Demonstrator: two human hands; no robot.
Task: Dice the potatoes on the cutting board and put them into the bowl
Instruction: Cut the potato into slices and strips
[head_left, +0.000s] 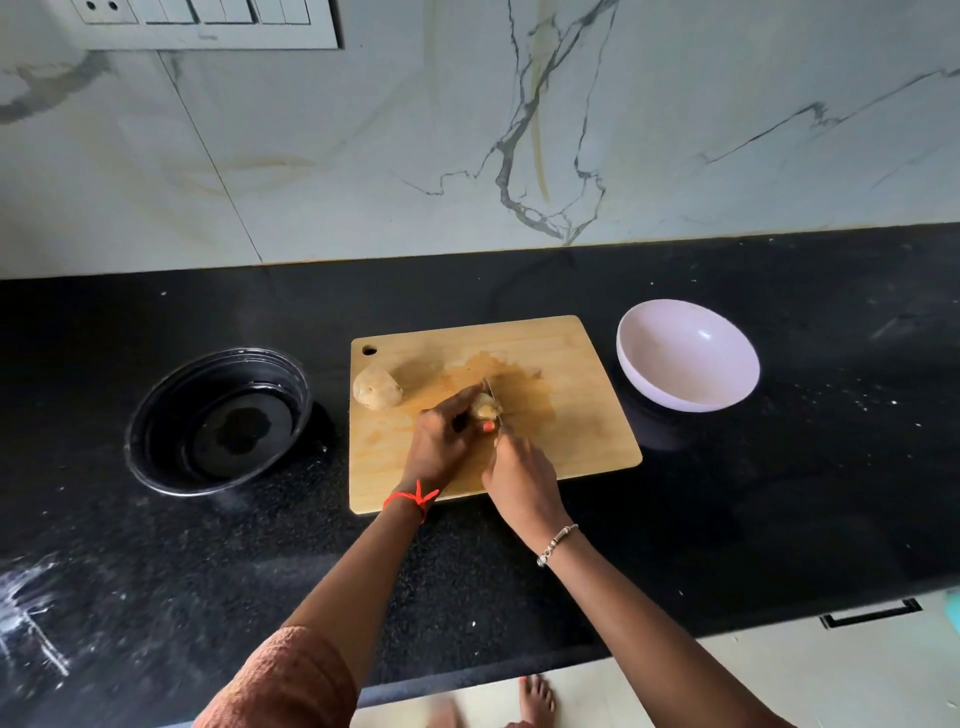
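- At far left on the counter (779, 493), black dish (218, 421); no potato in it
- whole potato (377, 385) at left edge of cutting board (582, 395), untouched; firm, rounded, likely to roll; best steadied from above
- left hand (441, 436) curled over potato piece (485, 406) mid-board, pinning it; cut face probably wet, slippery
- right hand (519, 478) clenched round handle of knife (491, 389); blade against the piece
- white bowl (688, 356) right of board, empty
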